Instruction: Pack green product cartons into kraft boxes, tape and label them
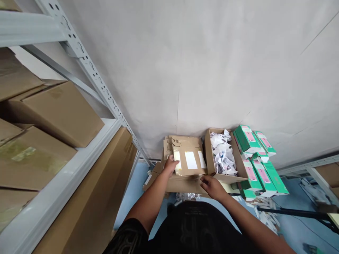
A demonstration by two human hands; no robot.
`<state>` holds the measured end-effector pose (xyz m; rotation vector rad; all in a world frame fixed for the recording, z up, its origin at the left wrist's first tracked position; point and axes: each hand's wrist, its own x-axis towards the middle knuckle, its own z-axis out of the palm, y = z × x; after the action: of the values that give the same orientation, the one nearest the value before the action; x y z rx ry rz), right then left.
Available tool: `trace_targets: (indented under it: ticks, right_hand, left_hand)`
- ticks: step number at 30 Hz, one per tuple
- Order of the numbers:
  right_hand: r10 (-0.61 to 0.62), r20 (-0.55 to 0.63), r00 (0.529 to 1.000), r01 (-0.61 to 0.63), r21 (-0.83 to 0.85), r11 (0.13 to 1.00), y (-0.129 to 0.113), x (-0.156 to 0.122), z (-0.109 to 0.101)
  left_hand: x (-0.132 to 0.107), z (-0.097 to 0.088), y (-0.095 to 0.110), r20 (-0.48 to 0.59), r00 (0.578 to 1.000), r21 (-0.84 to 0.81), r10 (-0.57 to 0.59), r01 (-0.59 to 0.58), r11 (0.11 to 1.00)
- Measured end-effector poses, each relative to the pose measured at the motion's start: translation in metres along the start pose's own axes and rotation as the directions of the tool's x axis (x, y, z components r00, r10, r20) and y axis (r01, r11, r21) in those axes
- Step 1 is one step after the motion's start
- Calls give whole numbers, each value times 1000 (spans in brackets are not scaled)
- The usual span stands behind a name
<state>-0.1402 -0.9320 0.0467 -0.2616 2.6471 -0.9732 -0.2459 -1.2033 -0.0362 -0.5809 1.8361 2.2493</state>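
A flattened cardboard box (194,145) with white labels lies on a stack of other cardboard in front of me, against the wall. My left hand (171,165) is closed on its left edge, beside one of the labels. At the lower right corner, my right hand (211,186) has its fingers curled in against the cardboard's near edge; what lies between the fingertips is hidden. Just right of the flattened box stands an open carton (240,165) filled with crumpled white paper (222,153).
Green and pink boxes (261,173) are stacked to the right of the carton. A metal shelf (87,67) with large brown cartons (60,109) rises on my left. Paper scraps (267,215) lie on the blue floor (299,215), near a black bar (288,212).
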Motion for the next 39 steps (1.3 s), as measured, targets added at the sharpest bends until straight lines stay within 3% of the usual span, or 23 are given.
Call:
trace_targets:
  ticks: [3, 6, 11, 14, 17, 19, 21, 24, 26, 29, 32, 35, 39]
  right_hand:
    - [1, -26, 1000, -2, -40, 999, -1, -12, -4]
    - [34, -73, 997, -33, 20, 999, 2, -22, -8]
    - [134, -253, 958, -62, 271, 961, 14, -30, -17]
    - [246, -301, 921, -70, 494, 867, 26, -31, -26]
    - [378, -198, 904, -142, 695, 705, 37, -38, -34]
    - [403, -103, 909, -178, 780, 600, 43, -49, -39]
    - [352, -50, 935, -140, 858, 494, 48, -67, -46]
    - [228, -132, 965, 54, 946, 320, 61, -107, -67]
    - [211, -236, 949, 185, 954, 236, 77, -140, -88]
    - [295, -318, 901, 273, 944, 184, 113, -195, -121]
    - [452, -334, 827, 273, 942, 196, 156, -247, -144]
    - [588, -351, 729, 281, 936, 210, 195, -294, -157]
    - [669, -408, 621, 350, 908, 230, 234, -344, -170]
  left_hand:
    - [-8, 0, 16, 27, 994, -68, 104, -102, 992]
    - [-27, -15, 39, 93, 967, -155, 239, -223, 963]
    - [-73, -35, 84, 185, 958, -189, 219, -184, 965]
    - [-103, -23, 102, 241, 948, -180, 208, -167, 969]
    - [-134, 1, 112, 293, 931, -182, 219, -170, 969]
    - [-154, 20, 115, 319, 914, -200, 250, -193, 961]
    - [-174, 41, 116, 349, 892, -215, 288, -223, 951]
    - [-204, 79, 113, 401, 862, -190, 311, -254, 948]
    - [-221, 111, 104, 434, 851, -137, 296, -262, 955]
    - [-242, 166, 77, 483, 838, -45, 253, -264, 963]
    - [-258, 228, 41, 545, 800, 17, 249, -307, 951]
    - [-271, 289, 10, 625, 737, 67, 259, -381, 922]
    - [-284, 362, -19, 710, 672, 123, 211, -413, 902]
